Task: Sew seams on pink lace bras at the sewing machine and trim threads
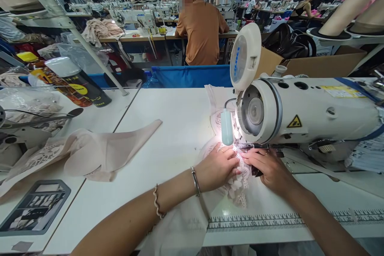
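Observation:
Pale pink lace fabric point(237, 190) lies under the head of a white sewing machine point(324, 112), lit brightly near the needle area. My left hand point(219, 168) is closed on the lace with bent fingers, just left of the presser foot. From the other side, my right hand point(270, 168) pinches the lace edge, its fingertips close to the foot. A dark part under the right palm is mostly hidden. The needle cannot be made out. A plain sheer length of the fabric trails toward the front edge beneath my left forearm.
Left on the white table point(168, 156) lie more pink fabric pieces point(105, 152). Behind them lean a spray can point(81, 82) and a yellow-capped bottle point(57, 80). A printed ruler point(258, 222) runs along the front. Ahead, a person in a brown shirt point(201, 32) sits at another machine.

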`<state>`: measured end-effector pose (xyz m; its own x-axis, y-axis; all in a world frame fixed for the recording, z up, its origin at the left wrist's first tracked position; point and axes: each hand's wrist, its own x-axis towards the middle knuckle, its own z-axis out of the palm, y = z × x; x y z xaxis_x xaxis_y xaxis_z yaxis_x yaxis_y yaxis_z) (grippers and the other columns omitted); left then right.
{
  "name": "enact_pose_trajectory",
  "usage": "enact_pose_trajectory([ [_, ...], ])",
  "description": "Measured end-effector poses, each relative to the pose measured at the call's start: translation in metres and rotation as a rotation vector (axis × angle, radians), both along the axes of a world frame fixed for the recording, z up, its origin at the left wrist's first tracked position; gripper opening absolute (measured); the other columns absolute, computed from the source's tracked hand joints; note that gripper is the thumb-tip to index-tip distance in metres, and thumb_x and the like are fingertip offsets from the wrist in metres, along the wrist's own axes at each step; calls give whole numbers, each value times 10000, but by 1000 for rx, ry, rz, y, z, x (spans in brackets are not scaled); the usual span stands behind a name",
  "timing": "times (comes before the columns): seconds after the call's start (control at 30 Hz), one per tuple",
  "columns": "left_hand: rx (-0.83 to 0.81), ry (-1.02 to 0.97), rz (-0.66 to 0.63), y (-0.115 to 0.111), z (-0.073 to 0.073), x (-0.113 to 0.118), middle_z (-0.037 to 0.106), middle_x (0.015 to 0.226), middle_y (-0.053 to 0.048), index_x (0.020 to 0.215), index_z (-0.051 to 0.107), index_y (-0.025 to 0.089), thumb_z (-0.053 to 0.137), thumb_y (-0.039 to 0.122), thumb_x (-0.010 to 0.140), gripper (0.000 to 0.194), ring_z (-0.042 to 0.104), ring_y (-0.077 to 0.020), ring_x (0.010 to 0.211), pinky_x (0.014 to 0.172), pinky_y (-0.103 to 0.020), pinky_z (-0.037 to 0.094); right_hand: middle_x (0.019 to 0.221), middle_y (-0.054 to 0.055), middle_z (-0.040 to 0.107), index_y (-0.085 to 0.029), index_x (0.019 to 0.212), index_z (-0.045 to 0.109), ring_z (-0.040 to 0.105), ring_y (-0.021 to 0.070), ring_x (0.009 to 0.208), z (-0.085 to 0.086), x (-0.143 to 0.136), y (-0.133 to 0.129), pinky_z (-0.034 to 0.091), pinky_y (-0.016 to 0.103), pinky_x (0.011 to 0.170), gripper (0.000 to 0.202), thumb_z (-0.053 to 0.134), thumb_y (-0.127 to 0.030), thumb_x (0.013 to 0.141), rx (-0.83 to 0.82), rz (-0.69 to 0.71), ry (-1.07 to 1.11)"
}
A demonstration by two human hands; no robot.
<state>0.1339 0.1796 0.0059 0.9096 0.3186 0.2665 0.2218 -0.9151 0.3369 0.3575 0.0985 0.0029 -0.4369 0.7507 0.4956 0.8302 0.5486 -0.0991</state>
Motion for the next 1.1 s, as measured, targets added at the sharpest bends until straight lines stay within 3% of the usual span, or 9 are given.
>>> enact_pose_trajectory([
  [0.2,-28,20,8,15,7,-3,652,1053,-77,954,648,162,373,326,1083,345,572,-168,804,871,-345,464,1135,21,766,-203,1120,695,676,189,1039,-2,-2,1,537,308,743,609,326,90,735,-12,-28,-36],
  [0.47,-53,90,29,22,9,-4,696,1086,-61,1001,644,177,379,325,1084,314,615,-193,943,975,-357,436,1186,12,751,-201,1153,700,654,177,1089,-9,2,2,524,294,785,660,328,108,703,35,-29,-57],
  [0.63,95,73,93,22,4,-3,695,1002,-54,884,599,166,390,247,1067,290,592,-204,908,1004,-421,386,1169,6,755,-219,1139,703,662,182,1065,-7,0,4,518,313,816,673,336,98,672,58,-19,-60],
  [0.73,223,38,-16,21,3,-5,679,955,-52,829,565,158,361,59,996,281,577,-173,838,905,-369,402,1161,17,756,-212,1158,691,662,186,1062,-8,0,4,514,334,846,667,335,105,691,78,-16,-35],
  [0.8,254,31,-77,20,4,-6,654,887,-42,813,553,154,378,18,961,266,561,-152,785,804,-313,409,1167,29,751,-208,1174,684,657,194,1070,-7,-1,3,514,349,862,655,350,107,707,70,5,-25],
  [0.97,280,38,-66,18,9,-7,632,886,-36,1048,618,154,442,110,996,189,520,-154,698,643,-304,367,1053,41,765,-201,1105,695,652,209,1000,-3,-2,-1,522,350,788,496,451,80,777,56,66,28],
  [1.1,277,58,-39,16,10,-7,645,935,-58,1031,640,148,427,207,1037,222,515,-157,690,622,-314,355,1088,38,761,-199,1146,694,655,197,1021,-1,-4,0,536,330,781,619,375,108,713,46,33,9],
])
